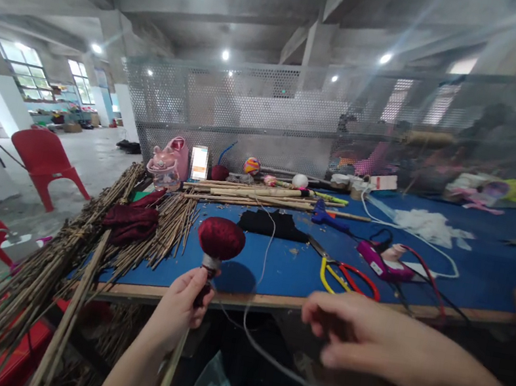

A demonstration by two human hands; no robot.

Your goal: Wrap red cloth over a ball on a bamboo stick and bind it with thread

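Dome (pixel 220 238) in hand (pixel 186 295) — box label (pixel 377 266) blurry

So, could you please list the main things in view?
padded bulb: 1, dark red, front centre
table: 1, blue, centre
thread: 1, whitish, across table edge
scissors: 1, yellow and red handles, right
black cloth: 1, black, left of scissors
tool: 1, blue, behind scissors
device: 1, purple, right of scissors
brown sticks: many, brown, left
draped cloth: 1, dark red, on brown sticks
chairs: at least 2, red, left
left hand: 1, closed below bulb
right hand: 1, blurred, right
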